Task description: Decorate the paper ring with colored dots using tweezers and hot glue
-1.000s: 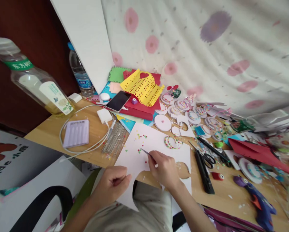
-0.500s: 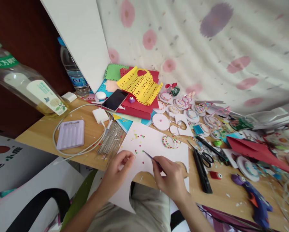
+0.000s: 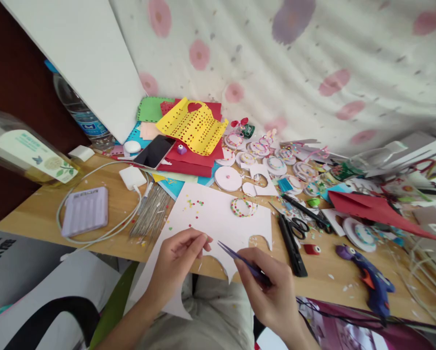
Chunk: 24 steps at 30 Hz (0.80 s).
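Observation:
My right hand (image 3: 267,287) grips dark blue tweezers (image 3: 250,267), their two tips slightly apart and pointing left toward my other hand. Thumb and forefinger of my left hand (image 3: 181,255) are pinched together; whatever lies between them is too small to make out. Both hands are above the near part of a white sheet (image 3: 218,218) with curved cut-outs along its edge. Tiny red, green and yellow paper bits (image 3: 194,203) are scattered on that sheet. A ring of coloured dots (image 3: 243,207) lies toward its right side.
Thin metal sticks (image 3: 152,211), a phone (image 3: 154,151) and a lilac case (image 3: 85,211) circled by a white cable are to the left. Behind lies punched yellow paper (image 3: 194,126). Black scissors (image 3: 300,227), a black stick-like tool (image 3: 292,248) and a blue glue gun (image 3: 371,279) are to the right.
The tweezers' tips have left a green bit on the sheet and come back toward me, close to my left fingertips. My left fingers have closed into a pinch. The view has swung right.

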Available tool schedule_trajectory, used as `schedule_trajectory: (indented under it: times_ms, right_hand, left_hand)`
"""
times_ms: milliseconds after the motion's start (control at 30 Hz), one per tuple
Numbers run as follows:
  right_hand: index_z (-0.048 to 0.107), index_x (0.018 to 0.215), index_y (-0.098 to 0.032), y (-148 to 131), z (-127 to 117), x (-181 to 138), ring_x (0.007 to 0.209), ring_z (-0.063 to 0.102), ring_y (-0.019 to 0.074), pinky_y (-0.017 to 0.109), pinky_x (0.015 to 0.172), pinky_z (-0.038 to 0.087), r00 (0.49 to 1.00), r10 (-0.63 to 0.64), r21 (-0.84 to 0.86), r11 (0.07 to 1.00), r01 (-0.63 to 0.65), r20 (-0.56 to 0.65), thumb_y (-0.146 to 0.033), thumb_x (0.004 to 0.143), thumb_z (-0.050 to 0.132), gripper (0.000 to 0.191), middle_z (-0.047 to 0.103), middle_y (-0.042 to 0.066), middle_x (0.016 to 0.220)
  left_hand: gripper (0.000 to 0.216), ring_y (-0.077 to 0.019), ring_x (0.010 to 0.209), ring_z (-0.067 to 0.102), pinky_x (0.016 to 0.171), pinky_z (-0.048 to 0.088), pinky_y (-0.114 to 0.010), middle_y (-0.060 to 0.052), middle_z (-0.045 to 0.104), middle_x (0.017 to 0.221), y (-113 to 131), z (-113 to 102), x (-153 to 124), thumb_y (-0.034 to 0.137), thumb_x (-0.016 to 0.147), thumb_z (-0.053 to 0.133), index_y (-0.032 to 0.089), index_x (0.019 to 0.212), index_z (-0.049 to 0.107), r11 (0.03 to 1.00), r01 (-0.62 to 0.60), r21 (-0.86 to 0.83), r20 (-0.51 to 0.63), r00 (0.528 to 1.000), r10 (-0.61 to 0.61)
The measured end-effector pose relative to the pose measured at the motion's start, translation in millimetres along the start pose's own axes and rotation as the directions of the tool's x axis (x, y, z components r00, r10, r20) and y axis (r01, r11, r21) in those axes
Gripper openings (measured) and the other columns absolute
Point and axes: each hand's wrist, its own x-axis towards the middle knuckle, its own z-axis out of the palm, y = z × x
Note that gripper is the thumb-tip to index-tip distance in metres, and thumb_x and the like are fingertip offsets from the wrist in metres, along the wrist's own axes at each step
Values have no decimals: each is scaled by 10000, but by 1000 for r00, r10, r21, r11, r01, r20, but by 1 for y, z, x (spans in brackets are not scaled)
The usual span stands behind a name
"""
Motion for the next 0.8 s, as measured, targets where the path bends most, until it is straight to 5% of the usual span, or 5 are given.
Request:
schedule_trajectory:
  times_ms: [233, 467, 800]
  right_hand:
    - [633, 781, -188, 2, -8, -9, 456, 411, 85, 203, 419, 314, 996, 85, 89, 992, -84, -2, -252, 923, 560, 172, 511, -37, 551]
    - [633, 783, -192, -1, -15, -15, 459, 441, 91, 197, 421, 345, 994, 97, 74, 993, -93, -49, -245, 918, 566, 160, 526, -30, 564]
    - [642, 755, -182, -12, -15, -12, 454, 451, 89, 200, 420, 337, 995, 99, 52, 994, -97, -34, -266, 918, 563, 199, 548, -19, 557]
  left_hand:
    - [114, -135, 728, 625, 665, 498, -205, -23, 742, 782, -2, 15, -1, 330, 799, 771, 218, 812, 788, 995, 60, -81, 10, 998, -60]
    - [240, -97, 608, 538, 575, 450, -184, -28, 723, 678, 7, 26, -1, 421, 672, 864, 198, 726, 793, 934, 193, -301, -28, 977, -211]
    - [224, -79, 571, 499, 534, 405, -161, -24, 702, 627, 16, 27, -4, 394, 655, 881, 191, 707, 800, 904, 224, -363, 35, 973, -227]
